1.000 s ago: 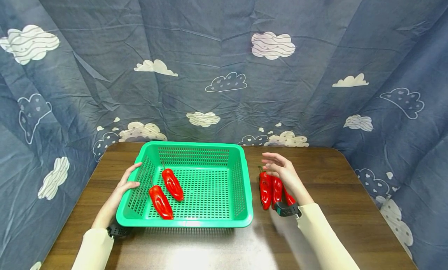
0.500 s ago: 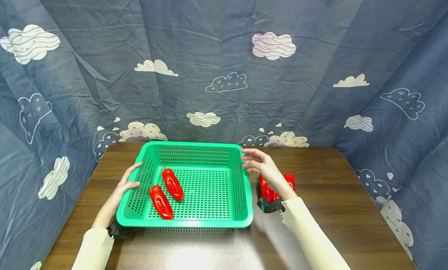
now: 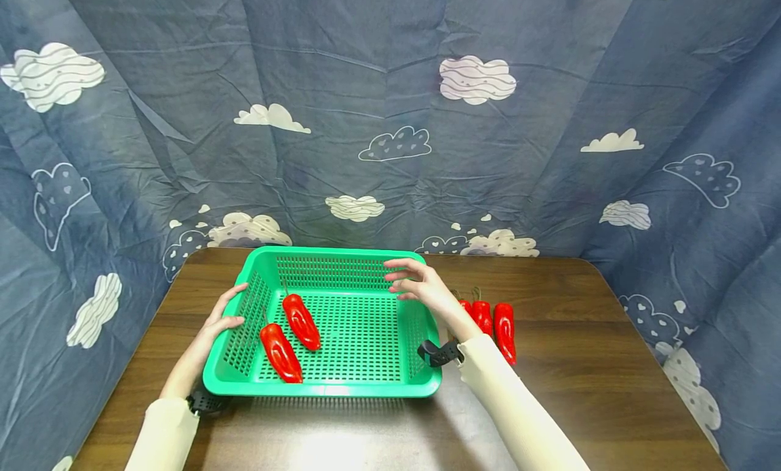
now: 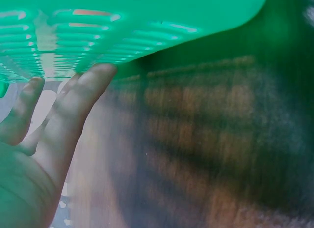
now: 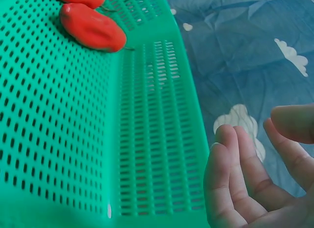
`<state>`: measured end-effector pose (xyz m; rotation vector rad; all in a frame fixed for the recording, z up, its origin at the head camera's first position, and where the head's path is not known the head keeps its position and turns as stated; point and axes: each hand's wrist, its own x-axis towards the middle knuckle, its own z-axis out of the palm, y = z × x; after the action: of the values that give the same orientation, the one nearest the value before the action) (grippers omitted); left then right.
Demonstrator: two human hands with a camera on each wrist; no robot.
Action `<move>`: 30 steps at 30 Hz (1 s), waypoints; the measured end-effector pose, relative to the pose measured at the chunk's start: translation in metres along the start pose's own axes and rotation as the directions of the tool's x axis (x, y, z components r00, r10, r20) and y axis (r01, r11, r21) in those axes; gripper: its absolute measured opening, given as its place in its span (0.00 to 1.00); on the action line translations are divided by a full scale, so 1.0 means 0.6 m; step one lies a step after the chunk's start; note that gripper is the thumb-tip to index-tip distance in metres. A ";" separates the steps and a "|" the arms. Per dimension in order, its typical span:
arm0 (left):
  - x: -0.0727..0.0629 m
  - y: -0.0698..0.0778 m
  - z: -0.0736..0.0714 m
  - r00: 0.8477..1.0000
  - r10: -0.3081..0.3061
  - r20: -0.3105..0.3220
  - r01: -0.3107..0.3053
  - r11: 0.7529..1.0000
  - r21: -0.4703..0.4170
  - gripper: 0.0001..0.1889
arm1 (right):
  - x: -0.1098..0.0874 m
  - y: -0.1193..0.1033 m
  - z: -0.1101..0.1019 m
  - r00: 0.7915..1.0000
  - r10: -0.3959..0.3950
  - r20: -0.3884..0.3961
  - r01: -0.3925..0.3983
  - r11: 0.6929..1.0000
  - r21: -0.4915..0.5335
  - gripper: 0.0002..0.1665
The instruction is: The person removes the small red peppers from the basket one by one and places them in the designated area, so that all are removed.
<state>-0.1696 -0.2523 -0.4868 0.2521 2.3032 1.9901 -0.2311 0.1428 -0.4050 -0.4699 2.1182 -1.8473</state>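
Note:
A green plastic basket (image 3: 323, 390) with slotted walls stands on the table. Inside, toward its left wall, lie two glossy red peppers (image 3: 300, 322) with thin stems; both also show in the right wrist view, the nearer pepper (image 5: 93, 29) whole. My left hand (image 3: 216, 325) rests against the basket's left side, and the left wrist view has its extended fingers (image 4: 78, 105) touching the rim from outside. Above the basket's right rear corner hovers my right hand (image 3: 424, 291), holding nothing, its fingers (image 5: 225, 179) loosely bent and apart from the thumb.
Right of the basket, three more red peppers (image 3: 505, 332) lie side by side on the brown wooden table (image 3: 579, 376); the right forearm partly covers them. A dark blue curtain (image 3: 390, 200) with cloud prints hangs behind the table's far edge.
My right hand has moved left, from above the peppers on the table to over the basket's right rim, uncovering more of those peppers. The left hand and basket have stayed put.

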 end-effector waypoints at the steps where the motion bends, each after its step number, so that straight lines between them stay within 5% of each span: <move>1: 0.000 0.001 0.000 1.000 -0.007 0.002 0.007 1.000 -0.006 0.32 | 0.002 0.001 0.004 1.000 0.001 0.005 -0.001 1.000 0.004 0.25; 30: 0.002 0.002 0.002 1.000 0.020 0.010 -0.019 0.999 -0.050 0.32 | 0.059 0.027 0.106 0.994 0.085 0.068 -0.089 0.995 0.054 0.22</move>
<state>-0.1706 -0.2507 -0.4857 0.2810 2.2501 2.0474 -0.2370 0.0730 -0.4300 -0.4125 2.0045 -1.8135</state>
